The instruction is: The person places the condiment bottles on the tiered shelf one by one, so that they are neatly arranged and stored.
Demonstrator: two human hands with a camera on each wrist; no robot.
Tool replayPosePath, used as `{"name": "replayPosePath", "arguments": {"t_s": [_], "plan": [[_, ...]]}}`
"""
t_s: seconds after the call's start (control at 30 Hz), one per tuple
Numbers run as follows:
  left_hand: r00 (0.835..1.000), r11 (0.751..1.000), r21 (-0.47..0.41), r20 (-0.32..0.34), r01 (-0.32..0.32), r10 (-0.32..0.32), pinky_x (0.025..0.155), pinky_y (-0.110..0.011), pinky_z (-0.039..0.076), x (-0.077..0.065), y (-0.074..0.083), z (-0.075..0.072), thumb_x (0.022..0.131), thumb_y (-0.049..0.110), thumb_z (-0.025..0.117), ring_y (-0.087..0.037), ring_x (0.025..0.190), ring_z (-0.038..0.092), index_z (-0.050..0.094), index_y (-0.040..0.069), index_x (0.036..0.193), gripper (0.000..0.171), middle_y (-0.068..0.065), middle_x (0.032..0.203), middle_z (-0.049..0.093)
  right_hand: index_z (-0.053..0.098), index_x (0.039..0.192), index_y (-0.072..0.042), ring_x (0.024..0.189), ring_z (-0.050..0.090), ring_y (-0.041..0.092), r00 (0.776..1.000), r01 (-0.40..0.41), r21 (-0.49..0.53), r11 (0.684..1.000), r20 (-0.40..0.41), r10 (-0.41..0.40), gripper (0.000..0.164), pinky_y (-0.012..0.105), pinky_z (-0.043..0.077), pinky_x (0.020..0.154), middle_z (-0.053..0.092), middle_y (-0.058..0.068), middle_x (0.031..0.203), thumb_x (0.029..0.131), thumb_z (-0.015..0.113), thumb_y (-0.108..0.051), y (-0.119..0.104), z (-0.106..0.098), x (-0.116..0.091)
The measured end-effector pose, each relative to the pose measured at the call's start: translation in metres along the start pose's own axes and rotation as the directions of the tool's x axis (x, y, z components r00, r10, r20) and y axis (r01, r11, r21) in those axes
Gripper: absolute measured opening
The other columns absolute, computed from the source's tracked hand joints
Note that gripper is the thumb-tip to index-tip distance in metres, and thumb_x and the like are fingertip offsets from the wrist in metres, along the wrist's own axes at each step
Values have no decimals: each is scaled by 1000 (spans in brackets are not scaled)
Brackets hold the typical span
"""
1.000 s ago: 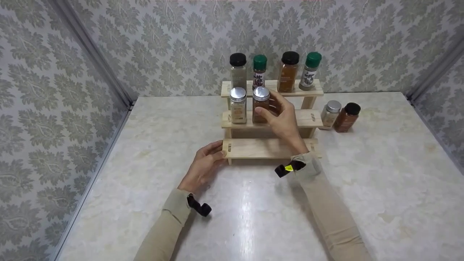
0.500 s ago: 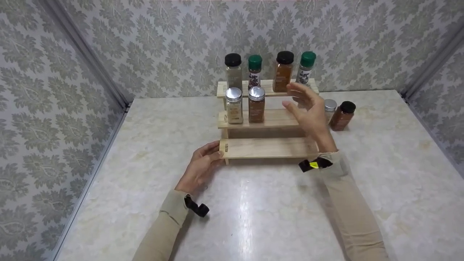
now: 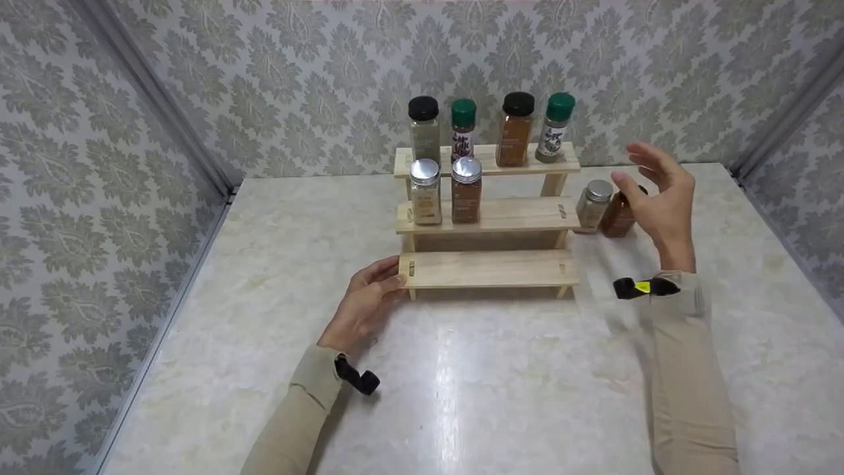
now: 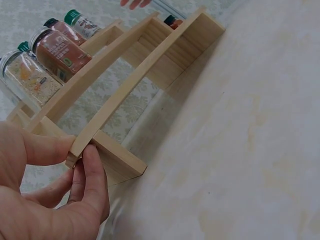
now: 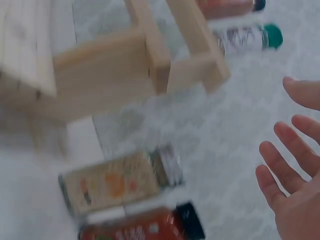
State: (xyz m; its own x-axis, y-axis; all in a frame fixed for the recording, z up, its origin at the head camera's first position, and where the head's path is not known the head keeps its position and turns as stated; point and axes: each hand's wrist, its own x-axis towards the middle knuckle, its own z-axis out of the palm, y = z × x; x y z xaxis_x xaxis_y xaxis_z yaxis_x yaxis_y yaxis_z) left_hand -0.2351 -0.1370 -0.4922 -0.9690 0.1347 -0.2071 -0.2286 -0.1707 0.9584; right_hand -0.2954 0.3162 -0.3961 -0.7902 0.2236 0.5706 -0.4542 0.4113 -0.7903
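My left hand (image 3: 364, 300) pinches the left end of the lowest shelf of a three-step wooden spice rack (image 3: 488, 269), thumb on top and fingers beneath in the left wrist view. My right hand (image 3: 666, 204) holds nothing; its fingers are spread in the air beside a black-capped jar of red spice (image 3: 617, 218), partly covering it. Left of that jar, a silver-capped jar of pale seasoning (image 3: 593, 206) stands on the table. On the middle shelf are a silver-capped jar of pale seasoning (image 3: 426, 194) and a silver-capped jar of red-brown spice (image 3: 466, 191).
On the top shelf stand a black-capped pale jar (image 3: 424, 128), a green-capped bottle (image 3: 463, 128), a black-capped orange-brown jar (image 3: 514, 132) and another green-capped bottle (image 3: 554, 128). Patterned walls (image 3: 316, 86) enclose the marbled table (image 3: 297, 218) at the back and sides.
My right hand has let go of the red-brown spice jar on the middle shelf and moved right, to beside the two jars on the table. My left hand keeps its hold on the rack.
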Motion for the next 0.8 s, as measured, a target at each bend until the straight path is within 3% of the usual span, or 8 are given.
{"name": "replayPosePath", "arguments": {"t_s": [0.2, 0.4, 0.6, 0.8], "plan": [[1000, 1000, 3, -12, -7, 7, 99, -31, 59, 1, 0, 1, 102, -3, 64, -28, 128, 62, 50, -2, 155, 55, -21, 153, 56, 67, 143, -4, 134, 60, 28, 999, -45, -56, 997, 7, 46, 47, 38, 47, 118, 65, 22, 143, 98, 76, -4, 11, -16, -5], [1000, 999, -33, -24, -10, 9, 97, -30, 59, 1, 0, 3, 103, -6, 61, -29, 128, 62, 50, -4, 154, 53, -22, 153, 56, 65, 146, -5, 135, 60, 26, 991, -126, -58, 990, 37, 129, 50, 43, 47, 119, 64, 21, 145, 98, 78, -8, 45, -25, -8], [1000, 999, -42, -21, -9, 9, 98, -30, 59, 1, 0, 2, 103, -7, 60, -29, 128, 61, 49, -4, 154, 53, -22, 153, 55, 57, 154, -10, 139, 59, 22, 970, -212, -40, 976, 114, 216, 60, 35, 48, 119, 60, 16, 153, 98, 79, -15, 86, -31, -9], [1000, 1000, -28, -10, -1, 1, 107, -36, 56, 0, 1, 1, 102, -5, 61, -30, 132, 59, 48, -3, 156, 55, -21, 155, 53, 51, 159, -11, 137, 59, 16, 952, -270, -45, 962, 141, 273, 67, 26, 49, 116, 54, 17, 159, 99, 79, -20, 103, -29, -11]]}}
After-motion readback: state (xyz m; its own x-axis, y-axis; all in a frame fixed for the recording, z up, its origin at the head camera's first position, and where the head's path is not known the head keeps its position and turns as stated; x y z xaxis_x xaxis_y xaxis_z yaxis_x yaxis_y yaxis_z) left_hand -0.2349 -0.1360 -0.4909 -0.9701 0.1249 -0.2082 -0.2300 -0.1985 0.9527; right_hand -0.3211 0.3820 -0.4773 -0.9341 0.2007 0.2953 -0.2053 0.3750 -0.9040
